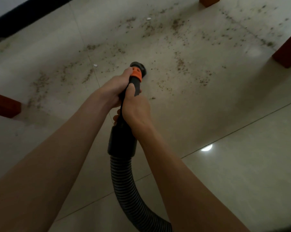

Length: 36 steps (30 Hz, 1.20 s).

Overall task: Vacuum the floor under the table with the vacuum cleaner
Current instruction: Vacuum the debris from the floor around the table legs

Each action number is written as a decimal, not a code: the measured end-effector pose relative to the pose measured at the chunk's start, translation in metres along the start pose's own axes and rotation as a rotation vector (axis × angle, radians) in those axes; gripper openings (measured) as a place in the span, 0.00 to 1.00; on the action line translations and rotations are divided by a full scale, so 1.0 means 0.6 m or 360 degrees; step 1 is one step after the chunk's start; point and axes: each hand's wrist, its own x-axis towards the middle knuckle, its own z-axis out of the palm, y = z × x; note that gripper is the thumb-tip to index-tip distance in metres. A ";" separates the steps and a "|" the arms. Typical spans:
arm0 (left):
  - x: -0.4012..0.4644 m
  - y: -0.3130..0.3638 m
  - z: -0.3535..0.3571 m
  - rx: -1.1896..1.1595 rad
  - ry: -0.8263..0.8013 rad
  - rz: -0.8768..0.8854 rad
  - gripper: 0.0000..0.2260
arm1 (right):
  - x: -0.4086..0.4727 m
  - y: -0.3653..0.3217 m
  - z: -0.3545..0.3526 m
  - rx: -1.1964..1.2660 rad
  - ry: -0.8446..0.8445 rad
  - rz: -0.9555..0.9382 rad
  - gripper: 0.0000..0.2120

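Gripping the black vacuum cleaner wand [135, 84] with both: left hand [115, 88] curled round it just behind the orange collar [136, 74], right hand [135, 111] wrapped lower, above the ribbed hose [124, 181]. Nozzle [139, 66] down at the crumb-strewn floor [208, 114] between reddish table legs [287, 52].

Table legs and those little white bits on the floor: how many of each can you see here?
Reddish-brown table legs: 3, at the top, the right and the left.
White bits: 2, one far out, one near the vacuum nozzle.
Total: 5.
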 end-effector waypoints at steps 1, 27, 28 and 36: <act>0.003 0.003 0.001 0.0007 -0.0001 0.0003 0.21 | 0.005 -0.001 -0.001 0.0006 0.0005 -0.0011 0.24; -0.056 -0.049 -0.041 0.0016 0.0073 -0.0133 0.21 | -0.050 0.049 0.022 -0.0001 -0.0199 0.0110 0.24; -0.065 -0.055 -0.042 0.0012 0.0071 -0.0129 0.20 | -0.057 0.053 0.023 -0.0011 -0.0197 0.0120 0.24; -0.112 -0.075 -0.039 0.0003 0.0001 -0.0156 0.19 | -0.102 0.078 0.023 0.0042 -0.0163 0.0113 0.24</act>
